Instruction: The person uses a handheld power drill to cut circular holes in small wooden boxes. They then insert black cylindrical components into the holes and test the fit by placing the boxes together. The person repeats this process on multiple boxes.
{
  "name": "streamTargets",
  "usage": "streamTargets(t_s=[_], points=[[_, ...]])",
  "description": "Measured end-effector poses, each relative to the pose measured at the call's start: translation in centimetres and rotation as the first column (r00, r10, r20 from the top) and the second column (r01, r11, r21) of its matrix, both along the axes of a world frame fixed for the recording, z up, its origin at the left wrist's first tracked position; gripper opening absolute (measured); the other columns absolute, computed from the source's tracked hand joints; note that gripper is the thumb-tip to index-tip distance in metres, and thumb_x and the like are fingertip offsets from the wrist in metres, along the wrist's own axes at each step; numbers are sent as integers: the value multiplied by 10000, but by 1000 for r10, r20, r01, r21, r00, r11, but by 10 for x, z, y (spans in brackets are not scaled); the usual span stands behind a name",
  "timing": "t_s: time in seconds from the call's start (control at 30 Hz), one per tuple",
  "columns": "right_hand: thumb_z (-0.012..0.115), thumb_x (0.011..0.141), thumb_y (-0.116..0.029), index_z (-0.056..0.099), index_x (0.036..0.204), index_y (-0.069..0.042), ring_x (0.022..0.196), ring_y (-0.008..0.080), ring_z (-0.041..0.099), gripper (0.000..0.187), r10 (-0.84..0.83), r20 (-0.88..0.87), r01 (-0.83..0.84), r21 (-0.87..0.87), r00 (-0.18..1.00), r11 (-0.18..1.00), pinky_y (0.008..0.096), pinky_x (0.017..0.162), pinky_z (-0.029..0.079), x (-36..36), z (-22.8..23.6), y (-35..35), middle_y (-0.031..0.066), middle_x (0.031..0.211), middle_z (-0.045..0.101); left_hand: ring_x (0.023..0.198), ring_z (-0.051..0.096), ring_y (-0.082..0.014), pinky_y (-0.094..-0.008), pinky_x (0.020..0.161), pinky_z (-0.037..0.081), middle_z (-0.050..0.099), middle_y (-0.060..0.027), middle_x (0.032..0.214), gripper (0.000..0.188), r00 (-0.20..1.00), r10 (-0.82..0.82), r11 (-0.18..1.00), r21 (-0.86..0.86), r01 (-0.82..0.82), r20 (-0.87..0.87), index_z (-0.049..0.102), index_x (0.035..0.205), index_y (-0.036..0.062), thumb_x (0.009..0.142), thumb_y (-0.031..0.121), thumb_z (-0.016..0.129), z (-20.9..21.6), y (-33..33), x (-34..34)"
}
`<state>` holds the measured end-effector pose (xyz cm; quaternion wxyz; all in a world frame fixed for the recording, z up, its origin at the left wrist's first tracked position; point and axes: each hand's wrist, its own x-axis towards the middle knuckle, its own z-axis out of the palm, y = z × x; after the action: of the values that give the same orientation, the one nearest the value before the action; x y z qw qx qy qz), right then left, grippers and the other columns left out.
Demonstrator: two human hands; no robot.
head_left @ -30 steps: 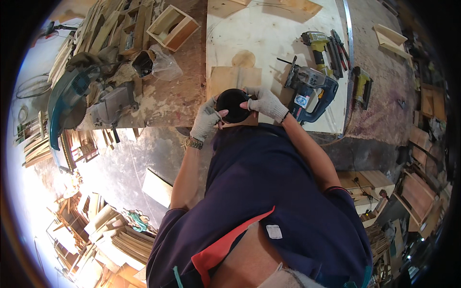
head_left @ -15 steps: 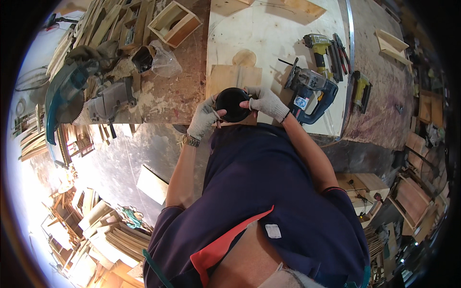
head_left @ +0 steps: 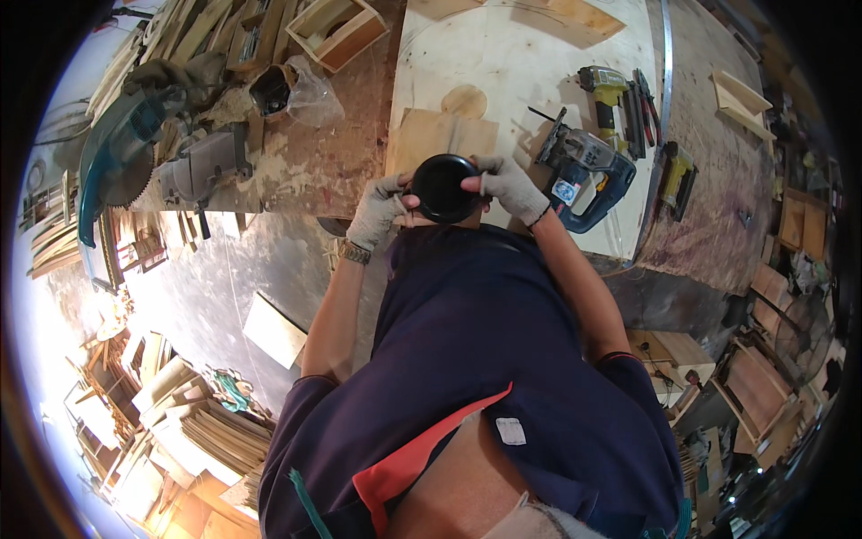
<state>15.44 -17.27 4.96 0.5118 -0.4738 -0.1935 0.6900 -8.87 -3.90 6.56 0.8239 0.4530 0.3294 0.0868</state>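
Note:
Both my gloved hands hold a round black disc-shaped object (head_left: pixel 443 187) close to my chest, above the workbench edge. My left hand (head_left: pixel 377 210) grips its left rim, with a watch on that wrist. My right hand (head_left: pixel 510 187) grips its right rim, thumb pressed on the black face. Just beyond the disc lie two pale wooden boards (head_left: pixel 440 136) on the light plywood sheet (head_left: pixel 530 54). What the disc's underside looks like is hidden.
A blue jigsaw (head_left: pixel 584 175) lies right of my hands, a yellow drill (head_left: pixel 608 94) beyond it. A teal mitre saw (head_left: pixel 126 153) stands at the left on the brown bench (head_left: pixel 314 153). A wooden box (head_left: pixel 339 31) sits at the back. Stacked boards (head_left: pixel 206 431) lie on the floor.
The view has shifted slightly. My hands stay on the black disc in nearly the same place.

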Motion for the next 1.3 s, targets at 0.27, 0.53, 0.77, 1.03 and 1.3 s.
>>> streamTargets(t_s=[0.27, 0.53, 0.77, 1.03, 1.3], points=[[643, 1023, -208, 648, 1036, -67, 582, 168, 652, 142, -708, -79, 712, 65, 702, 699, 342, 599, 566, 80, 13, 23, 48, 786, 675, 580, 604, -104, -246, 531, 475, 673, -34, 743, 222, 878, 474, 820, 399, -410, -72, 720, 1103, -2, 968, 175, 733, 23, 0, 11], [580, 999, -86, 523, 1130, 44, 669, 302, 704, 194, -620, 467, 744, -136, 631, 654, 427, 633, 640, 194, -33, 96, 182, 857, 679, 810, 644, -286, -399, 742, 522, 668, -108, 984, 451, 768, 439, 562, 809, 170, -466, 571, 1026, 45, 859, 379, 824, 7, -9, -7], [601, 992, -92, 503, 1165, 48, 850, 353, 713, 244, -602, 343, 687, -242, 721, 685, 465, 748, 649, 223, -67, 83, 205, 1005, 614, 1056, 686, -382, -485, 838, 545, 656, -155, 1232, 582, 689, 379, 531, 755, 385, -618, 583, 1286, 92, 874, 455, 777, 18, -29, 19], [744, 899, -217, 547, 1345, 66, 1180, 317, 659, 565, -361, 932, 722, 264, -22, 640, 407, 986, 505, 137, 32, -34, 237, 1261, 649, 1066, 667, -404, -499, 860, 544, 642, -154, 1208, 600, 702, 302, 514, 730, 450, -645, 582, 1315, 102, 820, 367, 792, 12, -10, 15], [690, 976, -371, 618, 1295, -18, 1064, 252, 700, 481, -525, 817, 942, -63, 238, 329, 383, 947, 541, 129, -43, -166, 129, 1172, 719, 1039, 665, -375, -487, 867, 535, 648, -109, 1132, 538, 800, 117, 365, 775, 516, -588, 606, 1265, 96, 813, 343, 761, 4, 24, 34]])
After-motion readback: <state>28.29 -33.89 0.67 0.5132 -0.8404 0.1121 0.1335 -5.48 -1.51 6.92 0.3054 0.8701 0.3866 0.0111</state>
